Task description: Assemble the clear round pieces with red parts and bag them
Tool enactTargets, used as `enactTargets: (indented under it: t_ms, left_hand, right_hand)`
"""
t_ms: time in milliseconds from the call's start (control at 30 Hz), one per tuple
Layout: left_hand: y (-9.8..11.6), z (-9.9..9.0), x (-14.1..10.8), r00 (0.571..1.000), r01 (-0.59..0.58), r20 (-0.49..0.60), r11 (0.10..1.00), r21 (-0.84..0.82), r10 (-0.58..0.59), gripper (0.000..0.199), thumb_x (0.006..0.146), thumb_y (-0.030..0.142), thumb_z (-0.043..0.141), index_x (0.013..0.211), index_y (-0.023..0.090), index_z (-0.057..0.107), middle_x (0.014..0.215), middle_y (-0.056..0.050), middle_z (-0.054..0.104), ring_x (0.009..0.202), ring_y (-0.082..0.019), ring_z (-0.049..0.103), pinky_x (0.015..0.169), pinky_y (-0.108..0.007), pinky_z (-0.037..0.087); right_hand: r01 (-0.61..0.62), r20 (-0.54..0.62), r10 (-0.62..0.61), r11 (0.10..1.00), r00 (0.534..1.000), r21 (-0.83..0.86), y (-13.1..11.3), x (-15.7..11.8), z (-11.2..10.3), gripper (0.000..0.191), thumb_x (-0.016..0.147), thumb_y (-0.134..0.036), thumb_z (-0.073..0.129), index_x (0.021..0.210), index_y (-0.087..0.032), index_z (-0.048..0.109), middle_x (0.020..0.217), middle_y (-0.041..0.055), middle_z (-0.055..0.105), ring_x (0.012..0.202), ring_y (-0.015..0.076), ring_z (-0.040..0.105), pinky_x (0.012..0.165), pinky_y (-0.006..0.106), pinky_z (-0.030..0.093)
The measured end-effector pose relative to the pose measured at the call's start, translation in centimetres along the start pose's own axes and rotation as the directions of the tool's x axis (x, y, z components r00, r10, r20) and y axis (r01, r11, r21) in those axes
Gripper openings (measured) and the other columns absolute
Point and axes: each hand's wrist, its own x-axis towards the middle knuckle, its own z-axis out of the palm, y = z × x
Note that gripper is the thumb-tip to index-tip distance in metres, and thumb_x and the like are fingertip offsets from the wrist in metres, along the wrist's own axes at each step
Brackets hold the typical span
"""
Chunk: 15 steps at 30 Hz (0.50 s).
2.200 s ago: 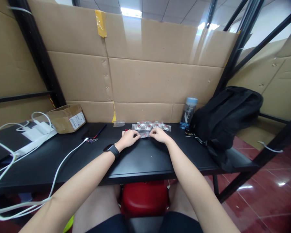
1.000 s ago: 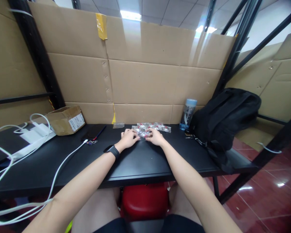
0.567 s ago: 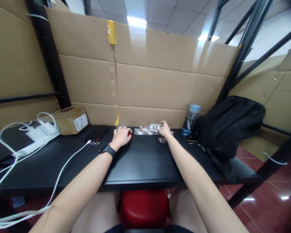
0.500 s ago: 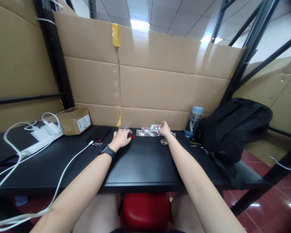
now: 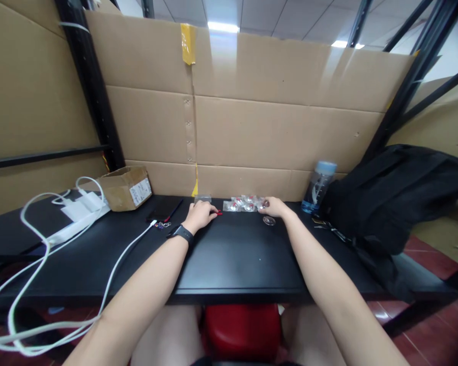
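My left hand (image 5: 200, 215), a dark watch on its wrist, lies on the black table with its fingers apart. Its fingertips reach a small red object (image 5: 219, 213), partly covered by them. At the right end of a row of small clear plastic packets (image 5: 238, 204) with red and silvery contents, my right hand (image 5: 275, 207) has its fingers bent around a packet's edge. The fingers hide part of that packet. Just below this hand lies a round clear disc-like piece (image 5: 269, 220). Behind my left hand sits a flat clear packet (image 5: 203, 198).
Left are an open cardboard box (image 5: 125, 189), a power strip (image 5: 76, 218) with white cables, a dark phone (image 5: 162, 209) and a small keychain. A water bottle (image 5: 319, 187) and black backpack (image 5: 400, 198) stand right. A cardboard wall (image 5: 252, 132) closes the back.
My right hand has lowered, and its raised finger has come down onto the packets. My left fingers now rest over the red object. The whole view has shifted slightly.
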Motion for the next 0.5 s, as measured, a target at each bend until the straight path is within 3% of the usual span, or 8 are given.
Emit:
enactTargets:
  t_ms: [100,300,500]
  left_hand:
    - [0.5,0.0,0.1,0.999,-0.003,-0.038,1.0,-0.003,0.002,0.016,0.087,0.032,0.064,0.086,0.029,0.079,0.104,-0.007,0.074,0.106,-0.032,0.058,0.088,-0.041,0.036]
    - [2.6,-0.1,-0.9,0.998,0.004,-0.065,0.998,-0.06,-0.007,0.014,0.089,0.028,0.058,0.09,0.026,0.072,0.097,-0.006,0.075,0.103,-0.028,0.062,0.091,-0.04,0.035]
    - [5.2,-0.6,-1.4,0.995,-0.07,-0.077,0.98,-0.188,0.057,0.012,0.086,0.028,0.06,0.091,0.026,0.071,0.099,-0.002,0.076,0.1,-0.024,0.066,0.092,-0.038,0.034]
  right_hand:
    - [0.083,0.105,-0.089,0.995,0.99,0.063,1.5,-2.6,-0.4,0.045,0.064,-0.033,0.088,0.104,-0.019,0.072,0.104,0.0075,0.073,0.09,0.0223,0.069,0.077,0.027,0.05]
    - [0.095,0.012,-0.097,0.988,0.995,0.12,1.4,-4.5,0.3,0.032,0.065,-0.019,0.085,0.095,-0.019,0.072,0.088,0.0021,0.073,0.08,0.0169,0.068,0.075,0.024,0.049]
    - [0.068,-0.058,-0.062,0.991,0.996,0.111,1.2,-5.0,0.6,0.032,0.066,-0.024,0.08,0.096,-0.019,0.07,0.082,0.0001,0.071,0.072,0.0157,0.065,0.065,0.023,0.045]
